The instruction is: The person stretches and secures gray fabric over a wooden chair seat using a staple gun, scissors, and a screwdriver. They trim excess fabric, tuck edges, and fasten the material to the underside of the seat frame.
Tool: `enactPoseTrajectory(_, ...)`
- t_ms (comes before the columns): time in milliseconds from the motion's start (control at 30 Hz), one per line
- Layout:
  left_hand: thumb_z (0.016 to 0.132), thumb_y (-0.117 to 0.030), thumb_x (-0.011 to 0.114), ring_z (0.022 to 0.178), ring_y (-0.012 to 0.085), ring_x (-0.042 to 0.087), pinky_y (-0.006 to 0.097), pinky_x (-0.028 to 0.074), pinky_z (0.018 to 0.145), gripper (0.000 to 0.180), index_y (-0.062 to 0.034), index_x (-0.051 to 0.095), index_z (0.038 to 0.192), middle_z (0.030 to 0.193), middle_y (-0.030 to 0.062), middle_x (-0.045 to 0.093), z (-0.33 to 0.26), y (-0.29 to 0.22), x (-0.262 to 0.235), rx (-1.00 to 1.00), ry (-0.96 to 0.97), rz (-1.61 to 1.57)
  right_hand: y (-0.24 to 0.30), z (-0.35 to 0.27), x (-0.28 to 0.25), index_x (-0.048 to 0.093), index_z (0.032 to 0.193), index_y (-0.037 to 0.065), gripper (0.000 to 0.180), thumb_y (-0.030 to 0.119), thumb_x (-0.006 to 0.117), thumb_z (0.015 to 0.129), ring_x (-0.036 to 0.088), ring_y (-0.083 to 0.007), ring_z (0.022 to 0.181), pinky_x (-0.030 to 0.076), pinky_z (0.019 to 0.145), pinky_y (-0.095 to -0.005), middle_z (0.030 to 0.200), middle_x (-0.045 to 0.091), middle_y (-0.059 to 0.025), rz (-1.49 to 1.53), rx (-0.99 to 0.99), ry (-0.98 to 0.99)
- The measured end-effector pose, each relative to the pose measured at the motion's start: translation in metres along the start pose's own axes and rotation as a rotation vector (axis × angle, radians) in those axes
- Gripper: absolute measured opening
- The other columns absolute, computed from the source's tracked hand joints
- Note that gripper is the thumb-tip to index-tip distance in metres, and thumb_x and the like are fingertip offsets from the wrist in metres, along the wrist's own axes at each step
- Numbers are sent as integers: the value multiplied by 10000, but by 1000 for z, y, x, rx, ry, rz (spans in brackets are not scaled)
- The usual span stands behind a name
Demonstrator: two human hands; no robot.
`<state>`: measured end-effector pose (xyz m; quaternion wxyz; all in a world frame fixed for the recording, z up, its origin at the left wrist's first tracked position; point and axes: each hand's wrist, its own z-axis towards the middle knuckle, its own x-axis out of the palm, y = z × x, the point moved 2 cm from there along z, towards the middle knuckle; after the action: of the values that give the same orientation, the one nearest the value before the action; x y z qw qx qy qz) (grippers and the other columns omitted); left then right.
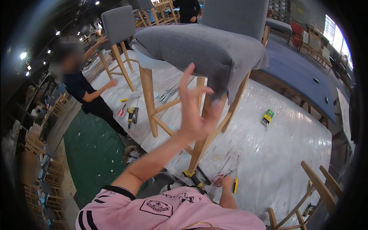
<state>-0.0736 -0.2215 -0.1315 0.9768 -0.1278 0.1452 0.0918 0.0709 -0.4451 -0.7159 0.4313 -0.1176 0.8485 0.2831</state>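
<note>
Evidently, the grey fabric (191,44) hangs slack at its near corner because its edge seems unfastened; it drapes over the seat of a wooden stool (147,101) at twelve o'clock. The stool stands upright on the plastic-covered worktop (291,149), which probably lifts the seat to a comfortable working height. At centre, the left hand (194,120) is raised with a wide, empty-looking grip, fingers spread before the fabric; contact is unclear. Toward five o'clock, the right hand (227,183) is beside red-handled scissors (217,178) and a yellow-handled screwdriver (235,186); I cannot tell whether its grip holds anything. Both tools lie by the near edge, presumably for easy reach.
</note>
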Motion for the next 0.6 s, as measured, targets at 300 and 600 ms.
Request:
enactPoseTrajectory(300, 955, -308, 715, 1240, 301, 521, 372, 385, 1058, 305, -41, 619, 1066, 1656, 351, 111, -52, -19, 18, -128, -248, -171, 0, -6, 2, 574, 1186, -27, 448, 276, 735, 898, 697, -217, 787, 538, 679, -373, 896, 703, -134, 1196, 51, 111)
enactPoseTrajectory(600, 939, -330, 769, 1059, 160, 566, 213, 416, 739, 326, -36, 634, 976, 1679, 315, 160, -48, -28, 25, -105, -217, -97, 155, -96, -184, 352, 1567, 65, 871, 89, 833, 842, 669, -199, 995, 562, 773, -311, 1215, 612, -108, 1519, -495, 399)
